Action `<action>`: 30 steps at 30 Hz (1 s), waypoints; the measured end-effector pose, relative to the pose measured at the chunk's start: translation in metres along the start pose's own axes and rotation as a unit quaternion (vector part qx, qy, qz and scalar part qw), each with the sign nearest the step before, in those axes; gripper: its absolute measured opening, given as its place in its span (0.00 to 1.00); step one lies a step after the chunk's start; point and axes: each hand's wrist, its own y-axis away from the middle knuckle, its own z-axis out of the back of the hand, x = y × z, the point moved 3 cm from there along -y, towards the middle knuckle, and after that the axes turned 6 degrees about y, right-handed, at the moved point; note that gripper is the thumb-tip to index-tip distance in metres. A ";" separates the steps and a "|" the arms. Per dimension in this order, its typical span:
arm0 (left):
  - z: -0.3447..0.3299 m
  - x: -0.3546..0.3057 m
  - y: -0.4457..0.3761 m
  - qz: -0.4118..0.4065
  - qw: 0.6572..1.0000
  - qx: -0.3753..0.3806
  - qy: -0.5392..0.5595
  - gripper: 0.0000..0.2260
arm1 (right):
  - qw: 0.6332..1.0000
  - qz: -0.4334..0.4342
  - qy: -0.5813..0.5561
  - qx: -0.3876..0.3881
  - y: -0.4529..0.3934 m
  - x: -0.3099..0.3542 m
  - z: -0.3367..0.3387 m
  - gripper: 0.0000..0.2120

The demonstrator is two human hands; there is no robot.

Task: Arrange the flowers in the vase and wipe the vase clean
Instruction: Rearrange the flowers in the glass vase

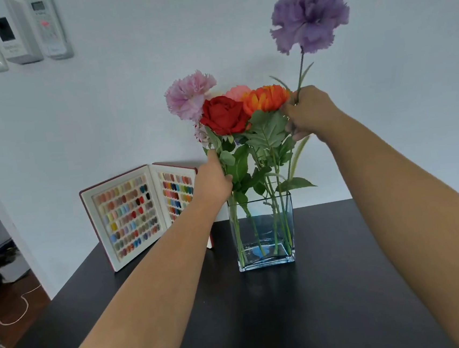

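A clear rectangular glass vase point(266, 260) stands on the black table point(265, 324) near the wall. In it are a red rose point(224, 115), an orange flower point(264, 99), a pink carnation point(188, 95) and a salmon bloom point(237, 92) behind them. My left hand point(213, 179) grips the stems just above the vase's rim on the left side. My right hand point(312, 114) holds the stem of a purple carnation point(308, 17), whose head stands high above the bunch at the right; its lower stem runs down behind the leaves.
An open red case of coloured nail samples point(139, 213) leans against the wall left of the vase. Wall switches and control units point(21, 31) are at the upper left. Floor with cables shows past the table's left edge.
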 end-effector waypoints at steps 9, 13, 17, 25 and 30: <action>-0.001 -0.001 0.003 -0.002 1.000 0.002 0.002 0.19 | 0.990 0.069 -0.084 -0.088 0.031 0.033 0.039 0.12; 0.000 -0.001 0.004 0.002 1.000 0.001 0.006 0.19 | 0.985 0.106 -0.093 -0.103 0.047 0.053 0.044 0.14; 0.001 -0.001 0.006 0.005 1.000 -0.002 0.006 0.19 | 0.984 0.109 -0.088 -0.105 0.058 0.058 0.045 0.14; 0.000 -0.001 0.008 0.005 1.000 0.001 0.000 0.19 | 0.984 0.120 -0.067 -0.114 0.066 0.063 0.037 0.12; 0.000 0.001 0.010 0.005 1.000 -0.001 0.002 0.18 | 0.988 0.130 0.015 -0.079 0.061 0.049 -0.010 0.15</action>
